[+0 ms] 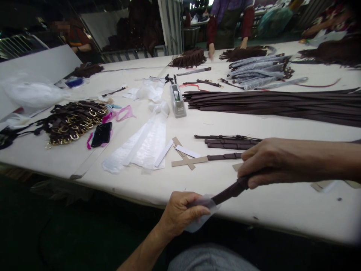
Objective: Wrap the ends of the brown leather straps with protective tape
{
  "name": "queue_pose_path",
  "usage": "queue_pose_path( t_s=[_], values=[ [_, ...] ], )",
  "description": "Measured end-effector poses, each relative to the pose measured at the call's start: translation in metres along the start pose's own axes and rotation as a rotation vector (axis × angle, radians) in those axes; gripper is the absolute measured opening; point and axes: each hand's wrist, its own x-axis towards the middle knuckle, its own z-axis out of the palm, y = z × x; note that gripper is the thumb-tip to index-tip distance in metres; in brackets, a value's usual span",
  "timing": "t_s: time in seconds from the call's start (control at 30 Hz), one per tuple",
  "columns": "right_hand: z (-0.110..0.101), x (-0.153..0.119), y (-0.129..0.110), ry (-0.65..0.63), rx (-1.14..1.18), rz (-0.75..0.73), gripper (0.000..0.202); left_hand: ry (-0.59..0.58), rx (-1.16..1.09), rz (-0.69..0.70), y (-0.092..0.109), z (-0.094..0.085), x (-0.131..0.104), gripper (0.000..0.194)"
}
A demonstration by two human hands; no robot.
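Observation:
In front of the table edge, my left hand (184, 211) is closed on a translucent plastic sleeve (197, 225), thumb on top. One end of a dark brown strap (229, 191) sits in the sleeve's mouth. Higher and to the right, my right hand (263, 163) grips the same strap, fingers wrapped around it; the part beneath the palm is hidden. Just beyond that hand lie several folded brown straps (231, 143). Beside them are tan card strips (184, 162) and a white strip (187, 151).
A stack of long brown straps (267, 103) spans the right. Behind it are plastic-wrapped straps (256, 71). A tape dispenser (177, 101), white plastic bags (143, 141), a phone (102, 134) and buckled straps (75, 122) lie leftward. A co-worker (229, 22) stands across the table.

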Motion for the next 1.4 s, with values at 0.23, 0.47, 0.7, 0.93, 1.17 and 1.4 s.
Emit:
queue_pose_path(
  t_s=[0.23, 0.47, 0.7, 0.93, 1.17, 1.4],
  values=[
    [0.009, 0.022, 0.006, -0.059, -0.064, -0.014, 0.02, -0.027, 0.055, 0.025, 0.002, 0.012, 0.007, 0.025],
    [0.019, 0.028, 0.013, -0.033, -0.054, 0.012, 0.021, 0.109, 0.056, 0.134, -0.007, 0.016, 0.006, 0.031],
    [0.021, 0.035, 0.01, -0.057, 0.104, 0.015, 0.026, 0.045, 0.262, 0.358, -0.011, 0.02, 0.007, 0.03],
    [0.024, 0.037, 0.029, -0.222, 0.517, 0.087, 0.04, 0.096, 0.37, 0.539, -0.02, 0.019, 0.005, 0.035],
    [0.034, 0.035, 0.033, -0.18, 0.561, 0.104, 0.038, 0.118, 0.399, 0.624, -0.019, 0.02, 0.003, 0.035],
    [0.04, 0.038, 0.021, -0.148, 0.386, 0.16, 0.035, 0.093, 0.38, 0.577, -0.012, 0.024, 0.005, 0.035]
  ],
)
